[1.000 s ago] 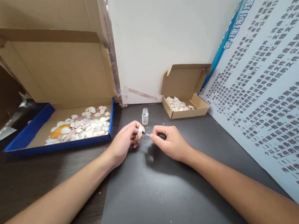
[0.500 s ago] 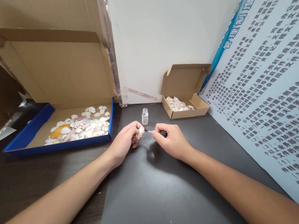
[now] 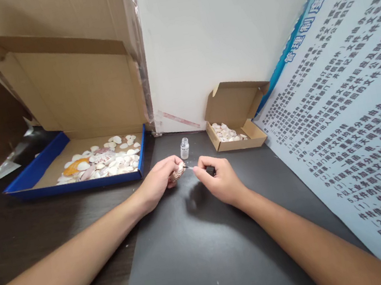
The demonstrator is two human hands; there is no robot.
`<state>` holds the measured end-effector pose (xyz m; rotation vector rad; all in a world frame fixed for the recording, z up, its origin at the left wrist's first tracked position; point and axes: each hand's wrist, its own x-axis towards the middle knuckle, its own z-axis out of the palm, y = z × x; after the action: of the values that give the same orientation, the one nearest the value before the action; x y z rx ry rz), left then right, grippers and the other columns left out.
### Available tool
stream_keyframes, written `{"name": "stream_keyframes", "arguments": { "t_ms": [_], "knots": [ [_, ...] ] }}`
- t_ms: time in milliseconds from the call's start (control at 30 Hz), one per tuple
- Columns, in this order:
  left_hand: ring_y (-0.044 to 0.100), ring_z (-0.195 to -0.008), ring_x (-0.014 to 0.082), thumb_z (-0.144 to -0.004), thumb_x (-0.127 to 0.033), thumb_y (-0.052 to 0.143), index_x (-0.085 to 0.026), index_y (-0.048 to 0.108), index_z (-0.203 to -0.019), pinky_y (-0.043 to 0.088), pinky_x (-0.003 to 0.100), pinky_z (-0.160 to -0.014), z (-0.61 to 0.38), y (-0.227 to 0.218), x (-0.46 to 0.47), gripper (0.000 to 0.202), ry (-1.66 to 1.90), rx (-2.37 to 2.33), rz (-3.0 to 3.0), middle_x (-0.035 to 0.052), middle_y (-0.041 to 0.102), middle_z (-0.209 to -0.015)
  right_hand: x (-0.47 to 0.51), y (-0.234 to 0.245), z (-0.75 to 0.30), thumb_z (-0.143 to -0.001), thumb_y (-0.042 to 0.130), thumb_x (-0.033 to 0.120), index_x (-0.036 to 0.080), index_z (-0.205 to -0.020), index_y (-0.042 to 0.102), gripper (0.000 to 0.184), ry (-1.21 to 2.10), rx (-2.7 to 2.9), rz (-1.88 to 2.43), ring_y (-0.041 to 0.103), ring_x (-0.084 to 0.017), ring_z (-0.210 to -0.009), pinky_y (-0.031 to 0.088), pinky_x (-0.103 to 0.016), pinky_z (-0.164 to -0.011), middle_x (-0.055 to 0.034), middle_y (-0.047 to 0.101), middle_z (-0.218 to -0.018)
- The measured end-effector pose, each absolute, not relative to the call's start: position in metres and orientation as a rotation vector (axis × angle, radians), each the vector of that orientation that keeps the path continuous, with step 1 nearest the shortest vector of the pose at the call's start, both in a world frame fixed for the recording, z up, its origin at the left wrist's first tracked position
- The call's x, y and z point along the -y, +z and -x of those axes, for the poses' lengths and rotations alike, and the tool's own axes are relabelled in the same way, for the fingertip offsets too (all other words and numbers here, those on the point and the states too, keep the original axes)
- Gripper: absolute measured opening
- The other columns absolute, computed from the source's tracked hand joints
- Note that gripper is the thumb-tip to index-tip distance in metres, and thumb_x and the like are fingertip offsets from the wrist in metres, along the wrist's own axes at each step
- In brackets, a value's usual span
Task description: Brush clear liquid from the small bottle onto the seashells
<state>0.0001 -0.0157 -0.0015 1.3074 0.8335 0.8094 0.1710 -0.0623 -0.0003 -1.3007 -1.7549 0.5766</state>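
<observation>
Shell (image 3: 180, 171) tipped lower, brush (image 3: 189, 167) at edge; bare mat (image 3: 203, 258) nearside.

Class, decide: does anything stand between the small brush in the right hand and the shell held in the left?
Nothing visible: the brush tip reaches the shell directly; the glass bottle stands apart, behind them.

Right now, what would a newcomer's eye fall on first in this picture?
The two hands meet mid-frame over the dark mat: the left hand pinches a speckled shell while the right hand holds a small brush to it, near a glass vial. Next come the blue-edged box of pale shells at left and the printed poster at right.
</observation>
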Motion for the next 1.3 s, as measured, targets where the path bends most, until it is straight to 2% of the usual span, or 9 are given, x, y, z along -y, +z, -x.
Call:
{"name": "stream_keyframes", "arguments": {
  "t_ms": [200,367,600,800,1000,1300],
  "knots": [
    [0.030,-0.052,0.0083,-0.074,-0.020,0.049,-0.017,0.049,-0.069,0.023,0.021,-0.047,-0.0004,-0.0001,0.0160,0.007,0.825,-0.849,-1.297,-0.0036,0.037,-0.057,0.0618,-0.0006,-0.1706,-0.082,0.054,0.028,0.019,-0.060,0.040,0.028,0.481,1.791,1.421,0.035,-0.010,-0.055,0.028,-0.024,-0.056,0.0050,0.038,-0.056],
    [0.032,-0.051,0.0088,-0.073,-0.020,0.048,-0.016,0.050,-0.068,0.025,0.021,-0.048,0.0000,-0.0005,0.0161,0.006,0.825,-0.845,-1.269,-0.0025,0.039,-0.057,0.0629,0.0006,-0.1706,-0.086,0.051,0.031,0.019,-0.062,0.042,0.028,0.569,1.799,1.304,0.038,-0.010,-0.057,0.030,-0.023,-0.057,0.0043,0.040,-0.058],
    [0.032,-0.051,0.0101,-0.074,-0.022,0.047,-0.017,0.050,-0.069,0.026,0.022,-0.047,0.0004,-0.0026,0.0153,0.008,0.830,-0.827,-1.264,-0.0021,0.039,-0.058,0.0623,-0.0001,-0.1698,-0.083,0.053,0.029,0.019,-0.061,0.043,0.026,0.521,1.777,1.442,0.038,-0.011,-0.057,0.030,-0.024,-0.057,0.0042,0.042,-0.058],
    [0.033,-0.052,0.0108,-0.074,-0.021,0.047,-0.018,0.049,-0.069,0.027,0.022,-0.048,-0.0001,-0.0010,0.0165,0.007,0.822,-0.833,-1.262,-0.0018,0.040,-0.059,0.0637,0.0012,-0.1693,-0.086,0.051,0.033,0.020,-0.064,0.045,0.026,0.560,1.774,1.317,0.040,-0.012,-0.059,0.032,-0.024,-0.058,0.0033,0.043,-0.060],
    [0.034,-0.053,0.0107,-0.074,-0.021,0.049,-0.017,0.049,-0.070,0.027,0.022,-0.048,-0.0010,0.0007,0.0170,0.005,0.805,-0.825,-1.253,-0.0017,0.041,-0.060,0.0607,-0.0014,-0.1701,-0.083,0.052,0.029,0.019,-0.062,0.045,0.025,0.540,1.767,1.441,0.039,-0.011,-0.058,0.030,-0.024,-0.058,0.0040,0.043,-0.058],
    [0.034,-0.053,0.0110,-0.075,-0.021,0.050,-0.017,0.049,-0.073,0.028,0.023,-0.049,-0.0015,0.0004,0.0174,0.004,0.812,-0.807,-1.242,-0.0014,0.042,-0.061,0.0620,-0.0011,-0.1693,-0.083,0.052,0.029,0.019,-0.062,0.045,0.024,0.579,1.813,1.369,0.040,-0.011,-0.058,0.031,-0.024,-0.058,0.0039,0.044,-0.059]
  ]
}}
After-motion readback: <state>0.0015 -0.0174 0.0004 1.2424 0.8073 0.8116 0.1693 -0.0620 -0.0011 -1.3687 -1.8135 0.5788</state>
